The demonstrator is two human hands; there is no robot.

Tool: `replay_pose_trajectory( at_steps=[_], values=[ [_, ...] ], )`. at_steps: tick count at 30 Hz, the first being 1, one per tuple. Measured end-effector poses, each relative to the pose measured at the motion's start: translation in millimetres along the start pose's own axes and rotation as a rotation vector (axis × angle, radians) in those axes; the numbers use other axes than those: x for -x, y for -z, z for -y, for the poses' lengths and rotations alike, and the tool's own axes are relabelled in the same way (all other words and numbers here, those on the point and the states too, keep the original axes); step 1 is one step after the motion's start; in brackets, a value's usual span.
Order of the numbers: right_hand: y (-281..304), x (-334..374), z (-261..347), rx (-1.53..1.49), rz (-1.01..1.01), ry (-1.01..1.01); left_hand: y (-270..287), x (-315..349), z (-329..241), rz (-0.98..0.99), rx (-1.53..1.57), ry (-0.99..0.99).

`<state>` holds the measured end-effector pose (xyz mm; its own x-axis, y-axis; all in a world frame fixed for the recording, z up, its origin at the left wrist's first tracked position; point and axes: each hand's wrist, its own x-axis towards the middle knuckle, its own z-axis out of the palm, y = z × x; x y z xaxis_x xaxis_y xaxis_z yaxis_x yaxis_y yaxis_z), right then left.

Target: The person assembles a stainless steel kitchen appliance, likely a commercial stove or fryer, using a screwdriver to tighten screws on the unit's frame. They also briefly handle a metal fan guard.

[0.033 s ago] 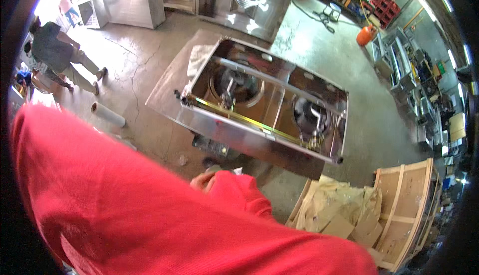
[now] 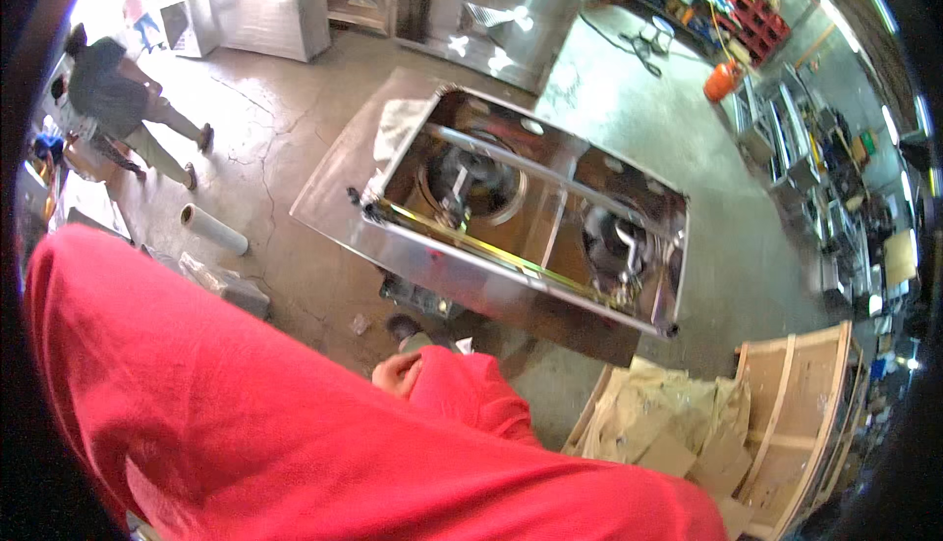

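Note:
A big red sleeve (image 2: pixel 295 384) crosses close in front and hides much of the lower view. It looks like my left arm, bent; the left hand itself is out of sight. Beyond it, my right hand (image 2: pixel 397 374) shows partly past a second red cuff (image 2: pixel 471 384). Its fingers look curled together, and whatever they may hold is hidden. Just past this hand are a dark shoe (image 2: pixel 403 326) and a bit of olive trouser leg. Farther off lies a long steel stove body (image 2: pixel 452 254) with two round burner openings, pipes and a brass-coloured tube along its near side. Neither hand touches it.
A wooden crate (image 2: pixel 798 413) with brown paper stands at lower right. A clear plastic roll (image 2: pixel 214 230) lies left. Two people, one in dark clothing (image 2: pixel 106 89), are at far left. Steel cabinets (image 2: pixel 481 16) line the back; an orange gas cylinder (image 2: pixel 723 81) stands at right.
The view has shifted slightly, so the stove body sits a little lower. More of my right hand and the dark shoe shows past the red sleeve.

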<state>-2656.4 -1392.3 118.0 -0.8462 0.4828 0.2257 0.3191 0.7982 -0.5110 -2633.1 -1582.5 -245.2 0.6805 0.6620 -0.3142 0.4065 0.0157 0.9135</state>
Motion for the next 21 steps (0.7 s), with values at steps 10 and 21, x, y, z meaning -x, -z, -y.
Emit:
replay_pose_trajectory(
  at_steps=[10,21],
  values=[
    [-1.9,-162.1,-133.5,-0.054,0.084,0.226,184.4,-112.4,-14.4,-0.226,0.044,0.225],
    [151.2,-181.5,-403.8,0.216,-0.068,-0.073,361.8,-334.6,-34.4,0.195,-0.501,0.044]
  ],
)
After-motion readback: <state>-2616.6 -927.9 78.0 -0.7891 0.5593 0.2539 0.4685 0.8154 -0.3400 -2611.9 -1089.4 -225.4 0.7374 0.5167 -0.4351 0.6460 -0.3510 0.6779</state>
